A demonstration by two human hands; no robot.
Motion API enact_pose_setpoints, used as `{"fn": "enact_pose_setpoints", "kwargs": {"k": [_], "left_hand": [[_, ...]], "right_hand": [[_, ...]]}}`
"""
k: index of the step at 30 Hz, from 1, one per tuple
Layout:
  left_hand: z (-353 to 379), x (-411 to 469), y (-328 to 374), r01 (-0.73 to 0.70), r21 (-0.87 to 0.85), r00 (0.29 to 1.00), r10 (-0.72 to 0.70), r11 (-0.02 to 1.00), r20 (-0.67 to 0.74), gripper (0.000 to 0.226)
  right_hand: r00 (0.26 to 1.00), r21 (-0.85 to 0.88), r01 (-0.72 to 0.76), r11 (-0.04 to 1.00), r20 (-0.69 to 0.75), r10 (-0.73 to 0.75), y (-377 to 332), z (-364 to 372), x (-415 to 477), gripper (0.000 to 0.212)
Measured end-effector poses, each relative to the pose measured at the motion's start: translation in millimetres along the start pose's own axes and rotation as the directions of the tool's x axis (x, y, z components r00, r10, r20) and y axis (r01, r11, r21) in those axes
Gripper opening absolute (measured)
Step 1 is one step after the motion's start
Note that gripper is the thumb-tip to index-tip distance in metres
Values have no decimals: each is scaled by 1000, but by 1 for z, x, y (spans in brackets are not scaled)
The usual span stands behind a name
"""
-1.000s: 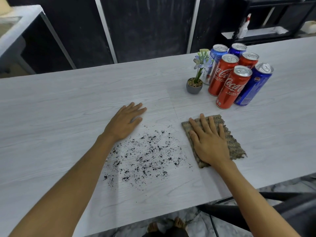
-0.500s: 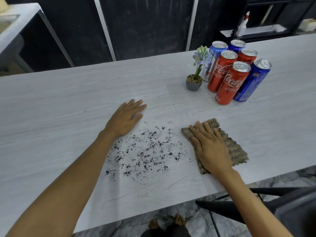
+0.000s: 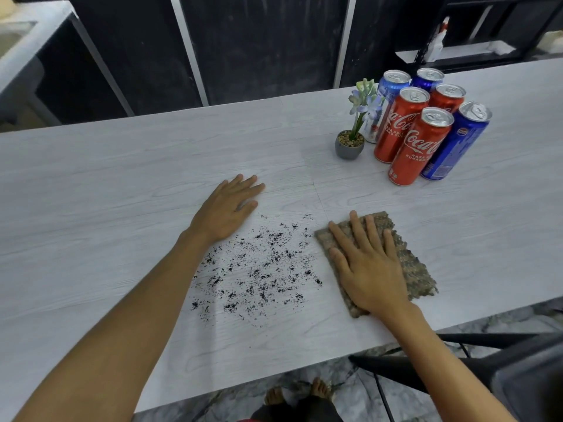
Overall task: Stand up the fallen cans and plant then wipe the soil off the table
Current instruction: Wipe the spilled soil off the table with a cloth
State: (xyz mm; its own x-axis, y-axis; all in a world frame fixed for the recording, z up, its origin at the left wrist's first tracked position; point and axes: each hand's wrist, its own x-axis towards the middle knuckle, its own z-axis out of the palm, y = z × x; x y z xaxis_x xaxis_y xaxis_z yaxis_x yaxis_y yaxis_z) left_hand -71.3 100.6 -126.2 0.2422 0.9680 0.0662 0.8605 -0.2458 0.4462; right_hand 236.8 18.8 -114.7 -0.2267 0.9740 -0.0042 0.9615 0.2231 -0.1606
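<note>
Dark soil crumbs point(image 3: 259, 266) lie scattered on the white wood-grain table point(image 3: 91, 208) between my hands. My right hand point(image 3: 365, 266) presses flat on a brown-grey cloth point(image 3: 408, 263) just right of the soil. My left hand point(image 3: 225, 208) rests flat and open on the table at the soil's upper left edge, holding nothing. Several red and blue cans point(image 3: 420, 144) stand upright in a cluster at the far right. A small grey pot with a pale flower plant point(image 3: 349, 144) stands upright just left of the cans.
The table's near edge runs close below the soil patch. A dark chair point(image 3: 457, 360) sits under the table at the lower right. My bare feet point(image 3: 298, 394) show on the marble floor. A dark wall and a shelf with a spray bottle point(image 3: 437, 41) stand behind.
The view shifted slightly, so the cloth and my right hand sit a little lower in the frame. Both hands keep their poses and the soil patch looks the same.
</note>
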Motion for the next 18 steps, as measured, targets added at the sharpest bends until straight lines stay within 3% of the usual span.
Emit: {"fn": "enact_pose_setpoints", "kwargs": {"k": [3,7,14,18], "left_hand": [[0,0,0,1,-5,1000,-1,1000,-3,45],[0,0,0,3,3,1000,-3,1000,1,45],[1,1,-1,-4,12,1000,4,1000,2,46],[-1,2,-3,-6,-30,1000,6,1000,12,45]], "right_hand": [[999,13,-39,999,10,38,-13,2,7,56],[998,7,55,998,40,-55,-16,2,-8,56],[1000,35,-22,999,-18,23,0,1,19,58],[994,178,49,983,-102,-31,1,-3,24,54]]}}
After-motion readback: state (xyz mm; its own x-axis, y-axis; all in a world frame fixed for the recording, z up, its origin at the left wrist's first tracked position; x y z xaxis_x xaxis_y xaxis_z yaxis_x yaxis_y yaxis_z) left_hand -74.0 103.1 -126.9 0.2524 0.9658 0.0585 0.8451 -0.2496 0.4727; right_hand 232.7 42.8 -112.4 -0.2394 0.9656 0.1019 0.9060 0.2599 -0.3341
